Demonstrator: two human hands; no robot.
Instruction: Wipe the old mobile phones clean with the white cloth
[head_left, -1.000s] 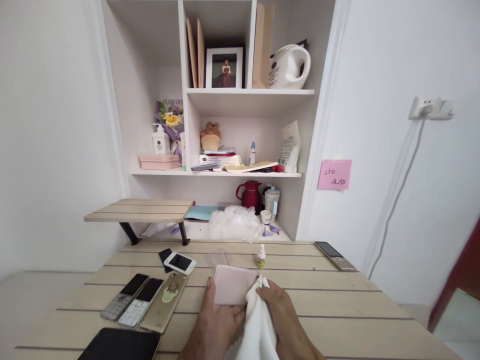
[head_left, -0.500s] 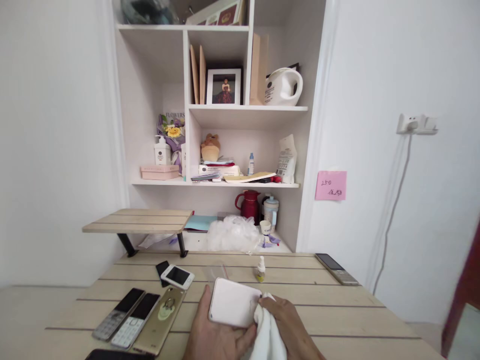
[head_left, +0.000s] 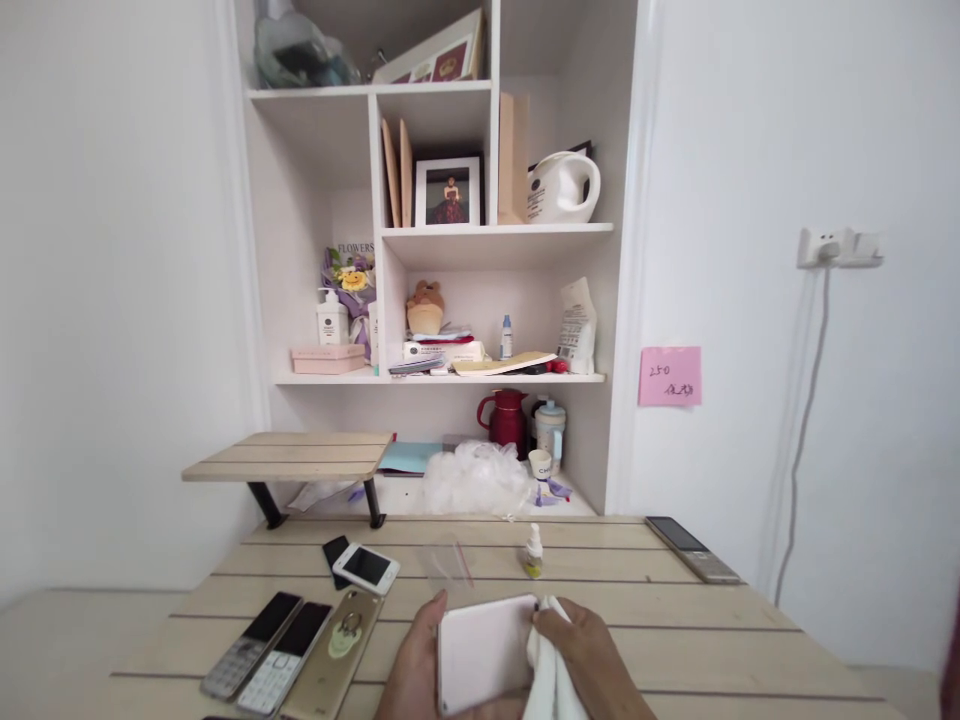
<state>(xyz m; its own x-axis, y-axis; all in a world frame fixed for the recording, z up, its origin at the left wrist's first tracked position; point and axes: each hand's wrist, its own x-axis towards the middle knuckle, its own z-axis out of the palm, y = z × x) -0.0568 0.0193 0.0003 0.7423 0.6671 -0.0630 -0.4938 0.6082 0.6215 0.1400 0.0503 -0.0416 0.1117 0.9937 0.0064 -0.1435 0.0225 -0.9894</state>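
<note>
My left hand [head_left: 412, 660] grips a pale pinkish-white phone [head_left: 484, 652] by its left edge and from below, thumb along the side. The phone is tilted, with a plain broad face showing. At its upper right corner, my right hand [head_left: 592, 655] pinches a white cloth [head_left: 553, 680] against the edge. Part of the cloth hangs down below the fingers. Just beyond the phone lies a clear zip bag [head_left: 448, 565] with a red strip, and a small spray bottle [head_left: 533, 553] with yellowish liquid stands upright behind my right hand.
On the left lie a grey keypad phone [head_left: 251, 645], a white keypad phone [head_left: 285, 660], a gold phone [head_left: 334, 650] with a ring, and a small white phone [head_left: 367, 568] over a black piece. Another keypad phone [head_left: 691, 550] rests far right. A raised wooden stand [head_left: 289, 455] and shelves [head_left: 495, 380] are behind.
The view has shifted, so table items appear lower. The phone has turned more level and upright in my left hand. The cloth in my right hand remains at its right edge.
</note>
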